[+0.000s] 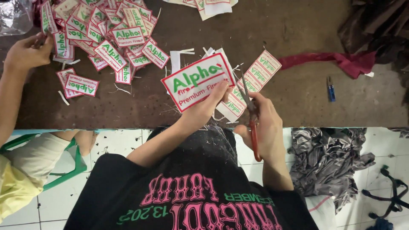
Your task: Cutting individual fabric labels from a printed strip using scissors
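a white label with a red border and green lettering (197, 81) is held up just above the dark brown worktop (298, 93), near its front edge. the left hand (203, 110) pinches this label by its lower right corner, thumb on top, fingers closed on it. touching the label's right edge are the blades of a pair of scissors with red handles (251, 115), which the right hand (266, 127) grips, fingers closed through the loops. behind the held label, to its right, a strip of uncut labels (255, 79) of the same kind lies on the worktop, partly hidden by the scissors and the hands. thin white and red offcuts lie around the label, and more sit just behind it.

well to the left of the held label, a heap of cut labels (106, 34) covers the far left part of the worktop, with a few loose ones at its near edge. another person's hand (27, 53) rests at the left side of that heap; whether it holds anything i cannot tell. to the right of the held label lies a strip of red cloth (336, 61), and near it a small blue thread snip (331, 88). below the worktop's edge, to the right of the label, crumpled grey fabric (328, 159) lies on the white tiled floor (123, 140).
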